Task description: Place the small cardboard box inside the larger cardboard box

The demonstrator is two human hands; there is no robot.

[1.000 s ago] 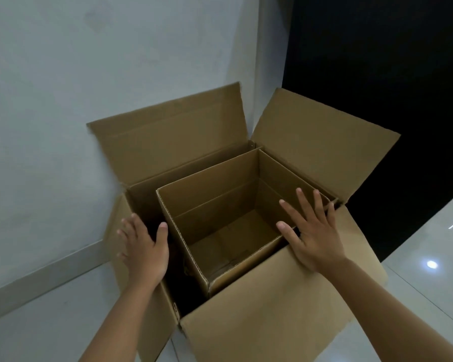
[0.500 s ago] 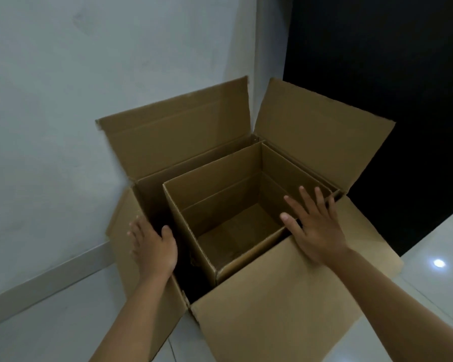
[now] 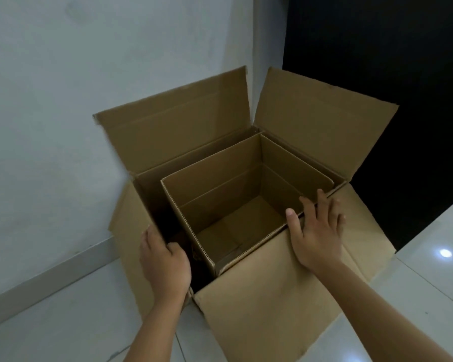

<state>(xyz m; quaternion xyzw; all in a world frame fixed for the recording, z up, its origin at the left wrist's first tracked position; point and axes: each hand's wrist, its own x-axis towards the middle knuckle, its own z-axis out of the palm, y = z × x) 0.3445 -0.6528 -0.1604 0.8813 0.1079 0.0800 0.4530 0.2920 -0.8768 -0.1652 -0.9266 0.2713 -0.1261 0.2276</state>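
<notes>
The small cardboard box (image 3: 220, 178) stands open-topped inside the larger cardboard box (image 3: 181, 131), pushed toward its far right corner, with a dark gap on its left. The larger box's four flaps are spread open. My left hand (image 3: 165, 262) is on the larger box's left rim, fingers curled over the left flap and thumb on the inner side. My right hand (image 3: 317, 236) lies flat with fingers apart on the near flap, its fingertips at the small box's near right rim.
The larger box stands on a pale glossy tiled floor (image 3: 63, 322) against a white wall (image 3: 89, 74) with a grey baseboard (image 3: 50, 273). A dark opening (image 3: 377, 48) lies behind the right flap.
My left hand has dropped onto the larger box's left rim and curled its fingers around it. My right hand has stayed on the near flap. The view has shifted slightly.
</notes>
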